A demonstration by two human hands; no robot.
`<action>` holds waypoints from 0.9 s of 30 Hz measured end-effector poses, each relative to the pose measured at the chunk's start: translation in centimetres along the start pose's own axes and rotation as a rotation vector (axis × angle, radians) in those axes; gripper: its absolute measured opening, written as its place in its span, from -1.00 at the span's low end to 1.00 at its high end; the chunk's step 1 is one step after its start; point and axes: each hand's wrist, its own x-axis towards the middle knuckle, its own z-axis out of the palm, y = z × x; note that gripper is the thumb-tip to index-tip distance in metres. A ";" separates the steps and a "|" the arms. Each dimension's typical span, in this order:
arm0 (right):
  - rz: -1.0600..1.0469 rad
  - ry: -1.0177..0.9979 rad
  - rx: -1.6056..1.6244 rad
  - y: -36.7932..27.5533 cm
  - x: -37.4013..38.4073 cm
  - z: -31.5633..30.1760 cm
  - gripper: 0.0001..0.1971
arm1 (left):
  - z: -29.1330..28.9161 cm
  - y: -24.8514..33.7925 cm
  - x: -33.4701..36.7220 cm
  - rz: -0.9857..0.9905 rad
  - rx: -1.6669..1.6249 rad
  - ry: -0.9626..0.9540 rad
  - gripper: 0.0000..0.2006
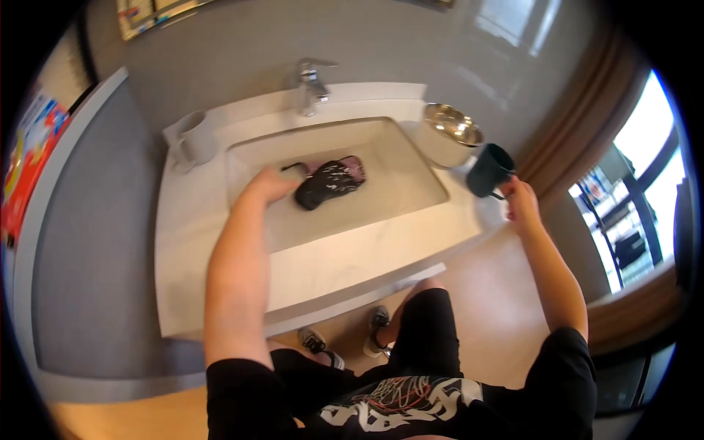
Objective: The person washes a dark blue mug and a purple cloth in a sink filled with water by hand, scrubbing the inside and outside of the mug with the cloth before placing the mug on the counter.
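My right hand (521, 199) is closed on the handle of a dark green mug (487, 173), at the right end of the white counter. My left hand (273, 185) reaches over the left side of the sink (389, 202); its fingers are smeared by motion. Just beside those fingers a thin dark strap curls from a soft black item (323, 185) with white marks. Mauve material shows along that item's far and right edges. It lies in the basin, and its exact kind is unclear.
A chrome faucet (312, 89) stands behind the basin. On the counter's left sits a pale mug or pitcher (196, 138). A shiny gold-topped round container (449, 136) is at the right, close to the green mug. A grey partition (103, 242) borders the left.
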 end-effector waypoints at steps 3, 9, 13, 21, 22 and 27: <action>-0.261 0.275 -0.108 -0.3 -0.1 1.6 -0.64 | -0.9 -2.8 2.5 -0.088 0.066 0.086 -0.31; -0.907 -0.065 0.147 -3.2 -7.9 7.1 -0.65 | -2.7 -1.6 0.9 -0.243 -0.004 0.507 -0.37; -0.911 -0.404 -0.110 -6.9 -11.4 14.6 -0.63 | -2.8 -0.6 0.6 -0.110 0.038 0.902 -0.37; -0.745 -0.778 -0.979 -8.1 -7.9 33.7 -0.40 | -6.3 -3.7 0.6 -0.186 -0.044 1.409 -0.13; -0.722 -0.755 -1.106 -8.1 -8.0 34.4 -0.33 | -6.4 -3.8 0.7 -0.277 -0.044 1.392 -0.09; -0.730 -0.844 -1.006 -3.9 -6.5 36.1 -0.32 | -6.2 -6.3 2.1 -0.179 0.049 1.376 -0.13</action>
